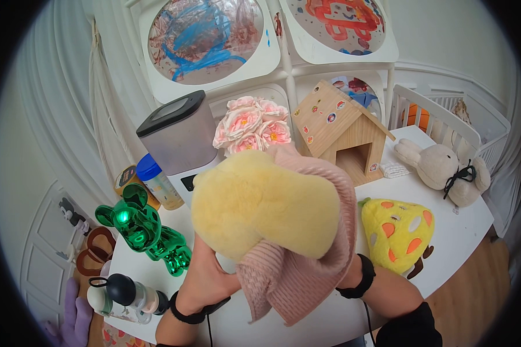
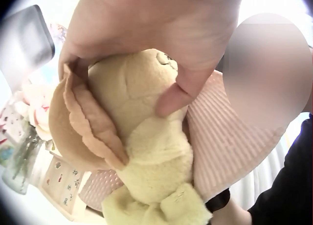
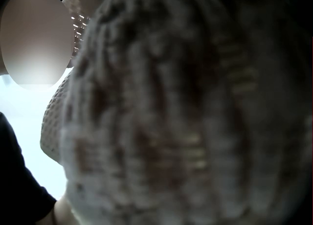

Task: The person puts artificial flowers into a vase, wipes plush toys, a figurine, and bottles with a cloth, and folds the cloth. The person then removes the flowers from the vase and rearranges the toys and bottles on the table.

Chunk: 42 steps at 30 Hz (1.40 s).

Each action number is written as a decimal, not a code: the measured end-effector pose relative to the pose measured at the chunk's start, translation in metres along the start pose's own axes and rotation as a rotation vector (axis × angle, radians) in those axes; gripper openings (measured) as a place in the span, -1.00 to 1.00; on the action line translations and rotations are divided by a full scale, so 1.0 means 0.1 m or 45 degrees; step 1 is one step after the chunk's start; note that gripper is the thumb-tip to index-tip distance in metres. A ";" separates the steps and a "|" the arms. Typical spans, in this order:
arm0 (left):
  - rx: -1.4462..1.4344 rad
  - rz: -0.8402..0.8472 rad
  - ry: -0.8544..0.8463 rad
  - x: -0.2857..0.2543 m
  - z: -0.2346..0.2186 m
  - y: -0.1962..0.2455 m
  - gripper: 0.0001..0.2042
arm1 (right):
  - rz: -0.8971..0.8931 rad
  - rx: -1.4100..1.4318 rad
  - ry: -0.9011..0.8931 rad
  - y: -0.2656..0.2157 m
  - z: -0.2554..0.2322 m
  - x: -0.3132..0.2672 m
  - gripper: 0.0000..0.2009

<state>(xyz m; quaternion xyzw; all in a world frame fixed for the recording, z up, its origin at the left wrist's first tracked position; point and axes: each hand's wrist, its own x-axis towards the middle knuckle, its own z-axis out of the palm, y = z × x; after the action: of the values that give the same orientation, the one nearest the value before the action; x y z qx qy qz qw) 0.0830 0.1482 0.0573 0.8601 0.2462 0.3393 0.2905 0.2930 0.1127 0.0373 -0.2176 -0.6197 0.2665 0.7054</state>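
A yellow plush toy [image 1: 260, 202] is held up over the table, with a pink ribbed knit cloth [image 1: 298, 283] draped around its right side and underneath. My left hand [image 1: 205, 277] grips the plush from the left; in the left wrist view the hand [image 2: 161, 29] curls over the plush [image 2: 156, 142], thumb pressed on its front, beside the knit cloth [image 2: 230, 137]. My right hand [image 1: 347, 279] is mostly hidden behind the cloth at the right, so its fingers cannot be made out. Blurred knit fabric [image 3: 146, 112] fills most of the right wrist view.
Left on the white table [image 1: 451, 243] stand a green shiny bear figure [image 1: 139, 222], bottles [image 1: 121, 289] and a blue-lidded jar [image 1: 159, 182]. Behind are a grey container [image 1: 179, 136], pink flowers [image 1: 252, 124] and a wooden house [image 1: 341, 127]. Rightward lie a strawberry-shaped plush [image 1: 396, 234] and a bunny [image 1: 443, 168].
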 end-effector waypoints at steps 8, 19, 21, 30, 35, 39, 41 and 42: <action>-0.459 0.002 0.311 0.15 0.18 0.13 0.21 | 0.118 -0.342 -0.335 0.04 -0.21 -0.05 -0.33; -0.889 -0.309 0.155 0.07 0.05 -0.10 0.00 | -0.237 -0.978 -0.157 -0.32 -0.25 0.06 -0.46; -0.927 -0.313 0.234 0.13 0.07 0.01 -0.01 | 0.132 0.095 -0.025 -0.27 -0.11 0.11 -0.48; -0.113 0.182 0.228 0.09 0.12 0.00 -0.04 | 0.199 -0.309 -0.350 -0.17 -0.02 0.13 -0.29; -0.085 0.229 0.145 0.04 0.09 0.02 -0.06 | -0.121 -0.801 -0.376 -0.26 -0.15 0.03 -0.29; 0.033 0.214 0.046 0.09 0.13 0.11 -0.10 | -0.132 -0.662 -0.432 -0.27 -0.27 0.02 -0.32; -0.045 0.147 0.089 0.10 0.22 0.05 -0.09 | -0.206 -0.698 -0.440 -0.24 -0.30 -0.03 -0.34; -0.125 0.072 0.133 0.09 0.27 0.03 -0.08 | -0.052 -0.325 -0.327 -0.23 -0.29 -0.11 -0.38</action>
<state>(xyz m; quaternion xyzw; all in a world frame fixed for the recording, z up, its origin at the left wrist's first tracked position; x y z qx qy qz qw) 0.1091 0.1431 0.0475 0.8326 0.2196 0.4034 0.3095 0.3235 0.0883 0.0395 -0.2570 -0.7377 0.1971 0.5924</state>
